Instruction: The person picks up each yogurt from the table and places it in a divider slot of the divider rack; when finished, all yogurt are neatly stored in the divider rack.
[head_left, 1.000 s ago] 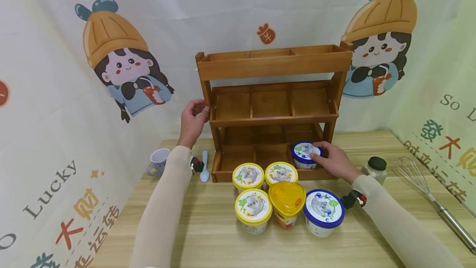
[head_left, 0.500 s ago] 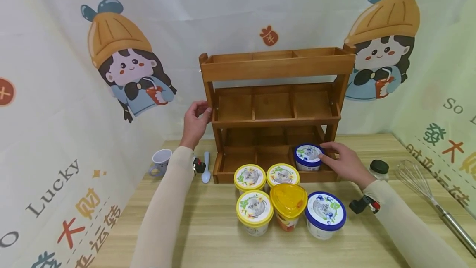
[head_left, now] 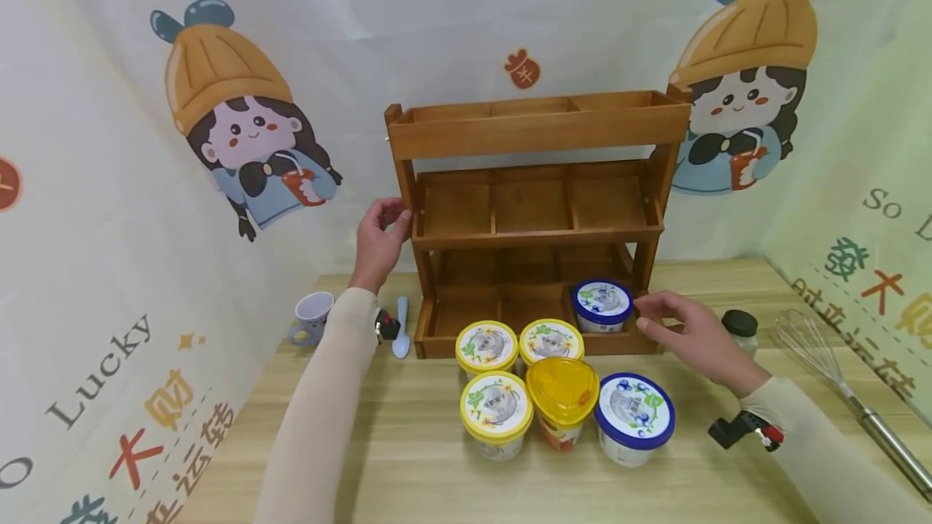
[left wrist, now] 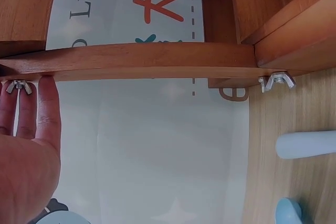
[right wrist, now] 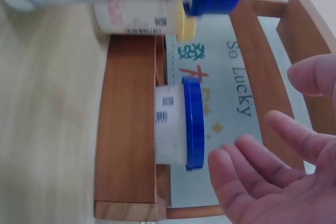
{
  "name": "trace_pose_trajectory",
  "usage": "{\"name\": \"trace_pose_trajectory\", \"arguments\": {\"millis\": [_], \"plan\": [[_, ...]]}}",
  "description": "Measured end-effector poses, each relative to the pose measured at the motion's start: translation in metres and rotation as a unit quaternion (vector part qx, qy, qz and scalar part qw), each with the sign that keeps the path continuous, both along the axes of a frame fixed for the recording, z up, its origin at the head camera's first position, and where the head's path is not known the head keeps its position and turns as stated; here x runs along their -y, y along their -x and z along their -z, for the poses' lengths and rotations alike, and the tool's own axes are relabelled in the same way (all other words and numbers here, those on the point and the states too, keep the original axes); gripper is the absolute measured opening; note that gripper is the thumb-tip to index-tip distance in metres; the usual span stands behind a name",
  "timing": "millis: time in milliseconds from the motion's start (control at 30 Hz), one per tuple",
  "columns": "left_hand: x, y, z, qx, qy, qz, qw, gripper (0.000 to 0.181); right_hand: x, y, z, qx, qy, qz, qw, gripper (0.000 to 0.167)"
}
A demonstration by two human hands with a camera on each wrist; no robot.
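A wooden shelf rack [head_left: 539,133] stands against the cloth backdrop. My left hand [head_left: 380,242] is at its left post [left wrist: 157,59]; in the left wrist view, fairly straight fingers touch the post beside a wing nut, thumb hidden. Within the bottom tier's right compartment sits a blue-lidded tub [head_left: 603,306], upright and lid up. My right hand [head_left: 692,334] is just right of that tub, fingers spread, holding nothing; the right wrist view shows a gap between fingertips and the blue lid [right wrist: 193,124]. Another blue-lidded tub [head_left: 633,419] stands on the table in front.
Several yellow-lidded tubs [head_left: 497,411] and a cup with an orange-yellow lid [head_left: 562,395] stand before the rack. A mug [head_left: 313,318] and spoon [head_left: 401,330] lie left. On the right are a dark-lidded jar [head_left: 740,330] and a whisk [head_left: 837,378].
My right hand has let go of the blue-lidded tub and drawn back to the right. The tub stays in the right compartment. My left hand remains at the post.
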State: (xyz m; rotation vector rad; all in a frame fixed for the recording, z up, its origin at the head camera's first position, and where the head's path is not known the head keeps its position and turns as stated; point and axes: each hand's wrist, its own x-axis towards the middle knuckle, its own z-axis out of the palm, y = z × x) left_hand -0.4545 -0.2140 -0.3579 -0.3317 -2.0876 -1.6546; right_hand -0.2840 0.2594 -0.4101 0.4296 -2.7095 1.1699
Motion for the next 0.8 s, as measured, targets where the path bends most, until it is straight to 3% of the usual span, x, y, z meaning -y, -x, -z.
{"name": "trace_pose_trajectory", "arguments": {"millis": [367,567,800], "plan": [[0.003,0.000,0.003,0.007,-0.005,0.002,1.0000,0.033,0.000,-0.031,0.011,0.033,0.033,-0.079,0.9958,0.030],[0.005,-0.002,0.004,0.017,-0.009,-0.003,0.9998,0.032,-0.002,-0.041,0.020,0.052,0.050,-0.138,0.9879,0.030],[0.004,0.000,0.002,-0.006,-0.018,0.014,0.9997,0.035,-0.009,-0.050,0.029,0.055,0.055,-0.185,0.9797,0.026]]}}
